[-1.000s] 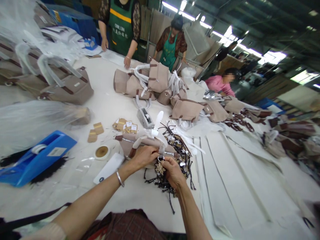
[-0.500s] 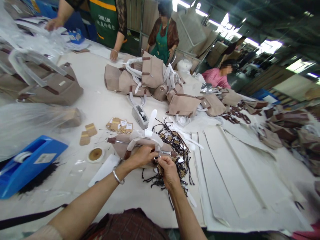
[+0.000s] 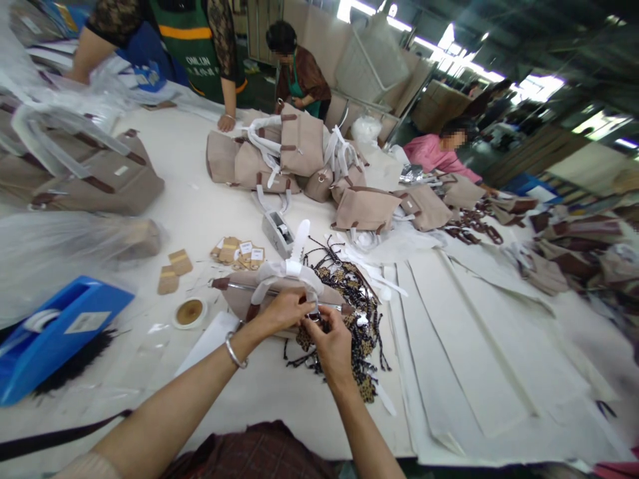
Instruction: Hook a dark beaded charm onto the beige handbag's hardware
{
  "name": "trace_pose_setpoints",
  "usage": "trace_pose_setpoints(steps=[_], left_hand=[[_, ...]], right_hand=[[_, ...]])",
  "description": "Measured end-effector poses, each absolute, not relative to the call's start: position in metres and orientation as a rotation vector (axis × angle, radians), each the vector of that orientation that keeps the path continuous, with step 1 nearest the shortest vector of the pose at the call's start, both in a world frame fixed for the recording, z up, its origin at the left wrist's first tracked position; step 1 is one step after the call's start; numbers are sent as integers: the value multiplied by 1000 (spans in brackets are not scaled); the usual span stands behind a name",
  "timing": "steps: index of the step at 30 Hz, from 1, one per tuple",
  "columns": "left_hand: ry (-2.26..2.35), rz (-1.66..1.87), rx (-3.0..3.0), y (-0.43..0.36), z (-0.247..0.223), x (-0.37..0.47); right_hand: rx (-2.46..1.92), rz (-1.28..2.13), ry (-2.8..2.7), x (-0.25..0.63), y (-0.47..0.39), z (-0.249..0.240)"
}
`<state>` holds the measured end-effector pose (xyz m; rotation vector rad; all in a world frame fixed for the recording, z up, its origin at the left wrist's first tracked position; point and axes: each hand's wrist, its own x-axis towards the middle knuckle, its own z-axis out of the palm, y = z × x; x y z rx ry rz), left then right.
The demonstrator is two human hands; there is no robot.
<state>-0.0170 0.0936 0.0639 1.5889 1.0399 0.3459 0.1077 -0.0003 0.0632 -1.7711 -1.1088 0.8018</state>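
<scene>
The person's left hand (image 3: 282,311) lies on a taupe handbag (image 3: 279,293) that rests flat on the white counter (image 3: 210,206), close in front of the person. Its fingers are curled down onto the bag near the base of the paper-wrapped handle (image 3: 289,269); whether they clamp anything cannot be told. The right hand (image 3: 332,346) meets it from the right, thumb and fingers pinched together on a small fitting at the bag's edge, which is too small to make out. Just beside and partly under the right hand lies a heap of dark cords with leopard-print tags (image 3: 357,306), touching the bag's right end.

Left of the bag, a roll of tape (image 3: 189,312) lies flat, and farther left a blue tape dispenser (image 3: 54,332) sits near the counter's edge. Beyond the bag are small card tags (image 3: 239,251) and a grey tape dispenser (image 3: 278,233). A pile of matching handbags (image 3: 294,156) sits mid-counter, with another handbag (image 3: 100,176) at the left. Long white sheets (image 3: 474,332) cover the right side. Across the counter, a co-worker's hand (image 3: 227,122) rests on the surface, and a person in pink (image 3: 432,156) sits at the far right.
</scene>
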Motion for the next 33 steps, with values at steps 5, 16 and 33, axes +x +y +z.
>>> trace_pose_setpoints(steps=[5,16,33], left_hand=[[1030,329,1609,95,63,-19],[948,348,1566,95,53,-20],[856,351,1511,96,54,-23]], right_hand=[[-1748,772,-1158,109,1,59],[-1569,1027,-1093,119,-4,45],[-1644,801,-1564,143,7,60]])
